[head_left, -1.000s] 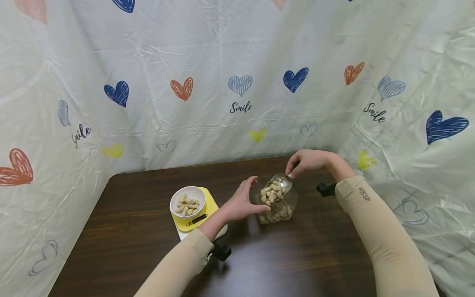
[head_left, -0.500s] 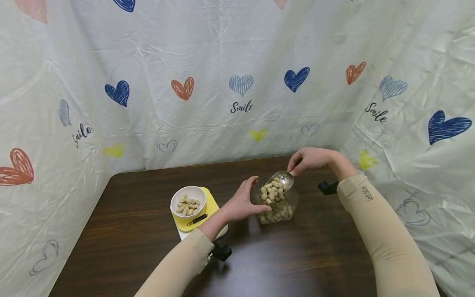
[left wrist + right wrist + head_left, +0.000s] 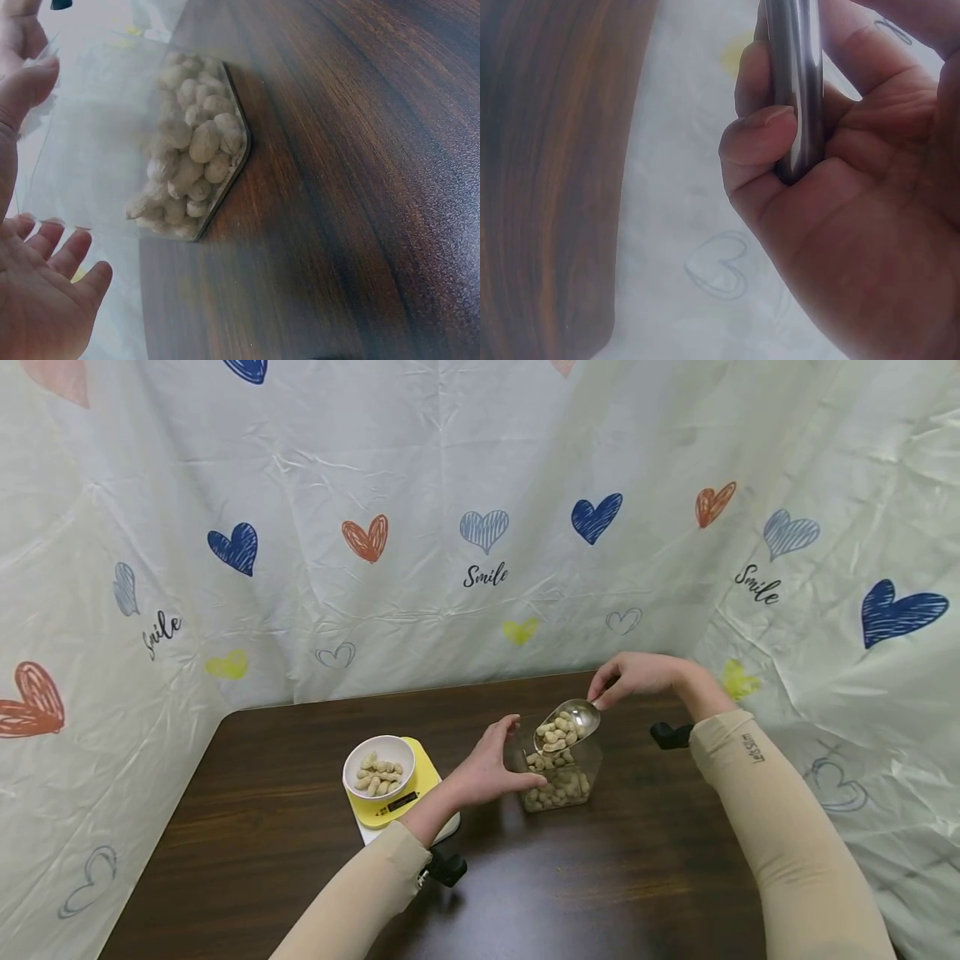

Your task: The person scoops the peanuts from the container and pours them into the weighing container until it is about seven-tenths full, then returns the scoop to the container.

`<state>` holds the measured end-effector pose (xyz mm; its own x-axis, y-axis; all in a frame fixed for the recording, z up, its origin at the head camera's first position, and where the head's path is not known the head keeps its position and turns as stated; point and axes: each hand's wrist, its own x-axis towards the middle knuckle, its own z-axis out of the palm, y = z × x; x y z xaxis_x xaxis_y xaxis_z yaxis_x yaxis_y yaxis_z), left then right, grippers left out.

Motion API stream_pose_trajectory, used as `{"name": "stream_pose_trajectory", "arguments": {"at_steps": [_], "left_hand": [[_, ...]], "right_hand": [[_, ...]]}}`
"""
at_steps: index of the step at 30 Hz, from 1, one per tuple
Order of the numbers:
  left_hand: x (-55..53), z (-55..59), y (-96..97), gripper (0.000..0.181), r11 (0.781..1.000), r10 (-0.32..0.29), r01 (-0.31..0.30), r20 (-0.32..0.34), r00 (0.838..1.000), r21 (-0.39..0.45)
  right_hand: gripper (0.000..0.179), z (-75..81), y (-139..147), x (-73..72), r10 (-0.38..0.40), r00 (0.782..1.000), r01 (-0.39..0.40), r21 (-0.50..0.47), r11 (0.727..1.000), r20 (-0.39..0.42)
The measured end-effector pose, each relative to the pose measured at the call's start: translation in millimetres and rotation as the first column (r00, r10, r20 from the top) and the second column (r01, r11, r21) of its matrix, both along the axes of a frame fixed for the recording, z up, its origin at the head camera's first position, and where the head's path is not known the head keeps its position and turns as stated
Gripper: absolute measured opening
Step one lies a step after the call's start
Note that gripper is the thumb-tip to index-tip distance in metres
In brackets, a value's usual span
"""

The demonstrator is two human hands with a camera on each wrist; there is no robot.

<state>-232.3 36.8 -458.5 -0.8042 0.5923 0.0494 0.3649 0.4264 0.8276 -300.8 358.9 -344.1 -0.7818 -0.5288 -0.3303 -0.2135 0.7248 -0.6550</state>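
Note:
My left hand (image 3: 487, 770) grips a clear container (image 3: 592, 767) by its rim, thumb on the near side and fingers round the far side. Peanuts (image 3: 202, 142) fill its lower part in the left wrist view. In my right hand (image 3: 641, 677) is a metal scoop (image 3: 588, 717), tilted down to the left over the container's mouth with a load of peanuts in its bowl. The right wrist view shows the fingers curled round the scoop's handle (image 3: 799, 82); the scoop's bowl is outside that view.
Left of the container, a white bowl (image 3: 386, 747) with several peanuts stands on a yellow kitchen scale (image 3: 426, 767). The dark wooden table (image 3: 262, 827) meets a heart-printed curtain (image 3: 420, 627) at the back and right.
My right hand has lifted the scoop up and slightly right, raising its peanuts off those in the container. The left hand and the container stay in place.

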Motion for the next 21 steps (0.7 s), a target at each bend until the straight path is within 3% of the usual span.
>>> {"name": "stream_pose_trajectory", "arguments": {"at_steps": [7, 13, 21], "left_hand": [[0.5, -2.4, 0.8, 0.108, 1.0, 0.007, -0.007, -0.011, 1.0, 0.017], [4.5, -2.3, -1.2, 0.117, 0.999, 0.014, -0.014, -0.005, 1.0, 0.037], [13.1, 3.1, -19.0, 0.121, 0.999, 0.024, -0.024, -0.001, 1.0, 0.029]], "right_hand": [[0.023, 2.3, 2.5, 6.2, -0.013, 1.0, 0.012, -0.029, 0.999, -0.007], [0.024, 1.1, 1.9, 10.5, -0.045, 0.997, 0.042, -0.038, 0.998, -0.068], [0.024, 1.0, -5.7, 20.8, -0.056, 0.991, 0.047, -0.078, 0.996, -0.122]]}}
